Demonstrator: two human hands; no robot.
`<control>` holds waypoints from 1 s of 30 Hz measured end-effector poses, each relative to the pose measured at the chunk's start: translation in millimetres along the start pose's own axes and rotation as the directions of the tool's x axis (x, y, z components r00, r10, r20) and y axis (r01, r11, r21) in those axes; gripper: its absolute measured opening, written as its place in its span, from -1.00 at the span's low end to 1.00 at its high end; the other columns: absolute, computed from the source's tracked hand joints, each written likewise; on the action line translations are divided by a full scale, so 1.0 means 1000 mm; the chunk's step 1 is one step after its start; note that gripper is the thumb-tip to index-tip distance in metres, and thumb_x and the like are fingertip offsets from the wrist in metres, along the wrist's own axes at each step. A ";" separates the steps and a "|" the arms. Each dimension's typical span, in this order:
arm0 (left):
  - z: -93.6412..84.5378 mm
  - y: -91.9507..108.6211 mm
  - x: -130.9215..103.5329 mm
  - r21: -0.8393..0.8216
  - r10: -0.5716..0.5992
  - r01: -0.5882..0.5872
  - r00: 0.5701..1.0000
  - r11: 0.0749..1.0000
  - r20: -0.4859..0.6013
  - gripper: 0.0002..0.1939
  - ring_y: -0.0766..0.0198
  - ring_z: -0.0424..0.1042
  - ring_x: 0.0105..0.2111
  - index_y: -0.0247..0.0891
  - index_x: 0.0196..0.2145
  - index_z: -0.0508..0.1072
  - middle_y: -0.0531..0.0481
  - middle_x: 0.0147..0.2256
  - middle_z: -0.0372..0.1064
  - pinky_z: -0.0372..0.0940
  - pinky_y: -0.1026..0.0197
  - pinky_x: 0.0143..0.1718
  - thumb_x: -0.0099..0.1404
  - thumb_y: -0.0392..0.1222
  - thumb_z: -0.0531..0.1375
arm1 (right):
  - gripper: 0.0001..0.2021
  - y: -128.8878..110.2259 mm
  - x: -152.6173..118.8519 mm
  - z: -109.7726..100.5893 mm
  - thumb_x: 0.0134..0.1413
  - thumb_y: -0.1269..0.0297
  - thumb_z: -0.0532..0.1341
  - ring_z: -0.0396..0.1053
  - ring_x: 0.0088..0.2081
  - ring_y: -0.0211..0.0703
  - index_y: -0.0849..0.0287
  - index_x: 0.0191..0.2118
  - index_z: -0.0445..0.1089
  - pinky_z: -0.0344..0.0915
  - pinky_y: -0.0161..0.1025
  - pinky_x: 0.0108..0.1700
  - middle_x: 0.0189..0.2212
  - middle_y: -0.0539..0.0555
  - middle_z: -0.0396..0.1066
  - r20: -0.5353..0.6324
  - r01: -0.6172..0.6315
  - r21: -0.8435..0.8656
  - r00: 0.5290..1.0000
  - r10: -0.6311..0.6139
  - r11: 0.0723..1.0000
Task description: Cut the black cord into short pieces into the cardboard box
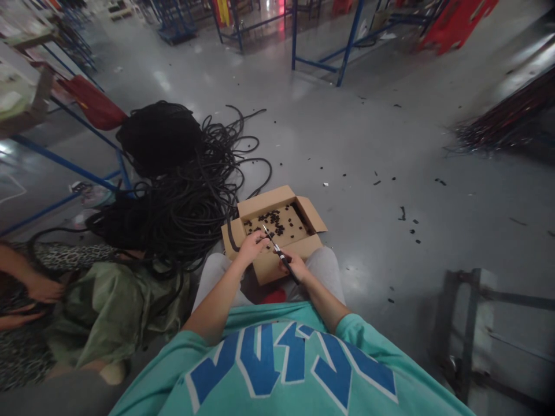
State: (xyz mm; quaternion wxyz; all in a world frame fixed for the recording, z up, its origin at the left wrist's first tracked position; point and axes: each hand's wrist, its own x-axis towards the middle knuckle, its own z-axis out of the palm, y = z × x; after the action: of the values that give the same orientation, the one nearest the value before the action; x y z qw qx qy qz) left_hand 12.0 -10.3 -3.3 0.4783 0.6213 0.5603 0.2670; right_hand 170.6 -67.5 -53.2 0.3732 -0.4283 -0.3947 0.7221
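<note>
An open cardboard box point(263, 202) stands on the floor between my knees, with many small black pieces scattered on its bottom. Over its near left part, my left hand point(252, 247) is closed on the end of a black tube point(231, 234), which comes in over the box's left side. My right hand point(295, 266) is wrapped round the dark handles of a pair of scissors point(277, 249). Their blades point up and left, close beside my left fingertips. Whether the blades touch the tube is too small to tell.
A big heap of black tubing point(177, 202) lies left of the box. Another person's hands point(43, 289) are at the far left. Blue metal frames point(347, 43) stand ahead, a grey metal frame point(477, 323) at the right. Black scraps dot the floor.
</note>
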 end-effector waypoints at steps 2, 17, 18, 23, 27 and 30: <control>-0.002 -0.003 0.001 0.028 0.003 -0.003 1.000 1.000 -0.001 -0.85 0.44 0.20 -0.61 -0.31 -0.48 0.30 0.09 -0.56 0.26 0.13 0.34 -0.55 0.04 -0.15 0.09 | -0.47 -0.002 -0.001 0.000 -0.44 0.45 0.16 -0.03 -0.70 -0.47 0.23 -0.13 0.29 -0.09 -0.43 -0.64 -0.74 -0.20 0.07 0.012 -0.024 -0.006 1.000 0.024 1.000; -0.020 0.003 0.005 0.408 0.032 -0.094 0.987 0.908 0.154 -0.79 0.28 0.33 -0.40 -0.27 -0.44 0.44 0.00 -0.43 0.40 0.17 0.27 -0.36 0.01 -0.10 0.13 | -0.40 -0.004 0.001 -0.005 -0.47 0.44 0.20 0.15 -0.59 -0.41 0.18 -0.08 0.23 0.02 -0.42 -0.55 -0.62 -0.12 0.25 0.178 -0.116 0.022 0.978 0.110 0.993; -0.020 0.004 0.005 0.442 0.030 -0.097 0.987 0.892 0.156 -0.79 0.27 0.33 -0.41 -0.26 -0.44 0.45 -0.01 -0.44 0.40 0.17 0.27 -0.36 0.01 -0.10 0.13 | -0.42 -0.005 0.001 -0.004 -0.47 0.44 0.21 0.16 -0.57 -0.41 0.17 -0.10 0.24 0.03 -0.42 -0.53 -0.60 -0.12 0.25 0.163 -0.114 0.019 0.981 0.109 0.993; -0.018 0.010 0.003 0.508 0.064 -0.117 0.991 0.853 0.121 -0.82 0.25 0.33 -0.41 -0.21 -0.46 0.46 0.01 -0.46 0.40 0.15 0.28 -0.39 0.00 -0.10 0.14 | -0.47 -0.010 -0.003 0.003 -0.44 0.41 0.18 0.10 -0.65 -0.43 0.18 -0.13 0.25 0.00 -0.43 -0.60 -0.66 -0.15 0.20 0.086 -0.144 -0.004 0.986 0.144 0.990; -0.016 0.010 0.003 0.558 0.071 -0.100 0.995 0.824 0.074 -0.85 0.23 0.33 -0.38 -0.19 -0.46 0.44 0.01 -0.42 0.41 0.15 0.28 -0.39 0.00 -0.11 0.14 | -0.45 -0.008 -0.003 0.006 -0.43 0.43 0.14 0.02 -0.75 -0.44 0.21 -0.11 0.25 -0.05 -0.43 -0.68 -0.76 -0.20 0.12 0.039 -0.168 -0.019 0.985 0.168 0.986; -0.015 0.007 0.003 0.582 0.049 -0.067 0.998 0.811 0.046 -0.85 0.22 0.33 -0.37 -0.19 -0.45 0.43 -0.01 -0.40 0.40 0.14 0.27 -0.38 0.02 -0.10 0.14 | -0.45 -0.004 0.000 0.006 -0.43 0.45 0.13 -0.01 -0.77 -0.45 0.21 -0.11 0.27 -0.08 -0.43 -0.69 -0.78 -0.21 0.09 -0.005 -0.159 -0.038 0.987 0.159 0.986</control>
State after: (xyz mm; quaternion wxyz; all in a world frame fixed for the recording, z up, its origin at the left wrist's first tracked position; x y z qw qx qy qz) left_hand 2.6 -2.2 8.2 0.2650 0.7583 0.5890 0.0880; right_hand 165.9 -67.6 -47.1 0.3063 -0.4662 -0.3727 0.7416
